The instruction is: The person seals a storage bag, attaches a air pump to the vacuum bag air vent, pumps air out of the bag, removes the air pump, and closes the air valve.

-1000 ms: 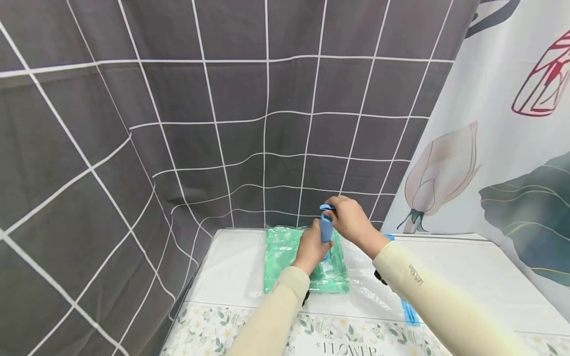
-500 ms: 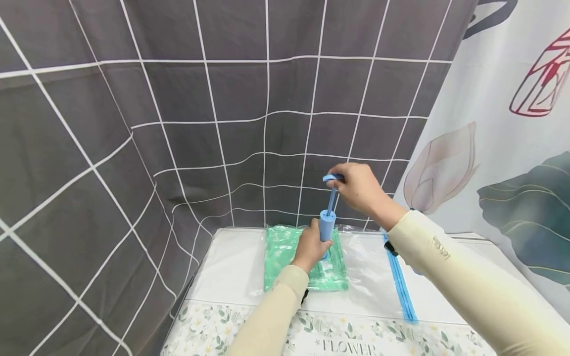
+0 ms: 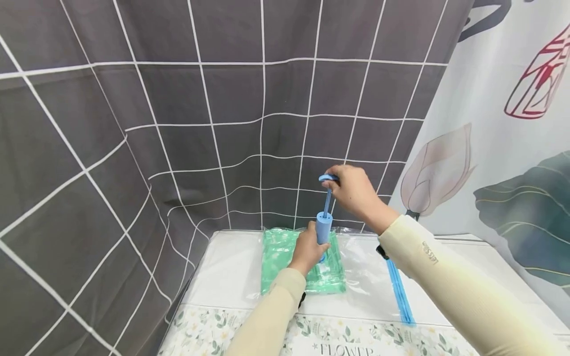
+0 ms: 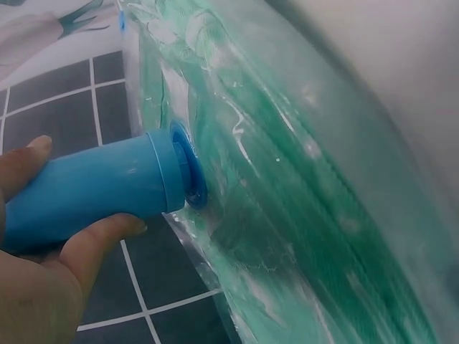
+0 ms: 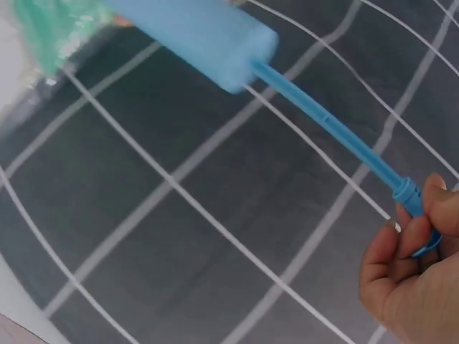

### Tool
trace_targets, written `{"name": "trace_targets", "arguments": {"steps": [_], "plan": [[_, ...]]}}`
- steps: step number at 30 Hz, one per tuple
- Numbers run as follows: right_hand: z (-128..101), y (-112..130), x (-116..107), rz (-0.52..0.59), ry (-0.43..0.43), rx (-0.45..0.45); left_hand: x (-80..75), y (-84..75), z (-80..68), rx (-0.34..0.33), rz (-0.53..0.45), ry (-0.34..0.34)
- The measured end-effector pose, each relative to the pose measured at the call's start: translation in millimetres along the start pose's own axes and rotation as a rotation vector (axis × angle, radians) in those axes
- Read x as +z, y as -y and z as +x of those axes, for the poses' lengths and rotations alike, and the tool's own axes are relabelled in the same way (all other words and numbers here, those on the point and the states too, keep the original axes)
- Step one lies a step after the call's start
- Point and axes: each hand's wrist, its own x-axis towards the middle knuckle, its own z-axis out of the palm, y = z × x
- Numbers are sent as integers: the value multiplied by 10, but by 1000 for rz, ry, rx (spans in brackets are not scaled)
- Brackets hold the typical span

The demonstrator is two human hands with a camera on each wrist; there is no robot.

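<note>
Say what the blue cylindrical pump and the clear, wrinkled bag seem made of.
Blue cylindrical pump: probably rigid plastic, smooth and satin, judging by its even colour and soft sheen. Clear, wrinkled bag: likely thin plastic film, glossy, since it creases, catches bright glints and lets green show through.

We have before us a white table (image 3: pixel 229 272), its near part printed with pale flowers, green leaves and the word "FLOWER". Directly on it we see a clear plastic bag (image 3: pixel 367 279), green contents (image 3: pixel 278 259) filling its left part, a blue strip (image 3: pixel 401 294) lining its right edge, the stretch between lying flat.
</note>
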Motion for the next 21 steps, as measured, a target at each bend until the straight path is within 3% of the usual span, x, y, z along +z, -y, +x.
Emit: {"name": "trace_targets", "arguments": {"steps": [7,11,21], "plan": [[-275,-212,520,23,44,9,6,6,-11,-10,1,26],[-383,-285,681,22,58,23,34,4,-24,-11,11,44],[-259,-287,546,55,145,6,18,30,1,2,45,20]]}}
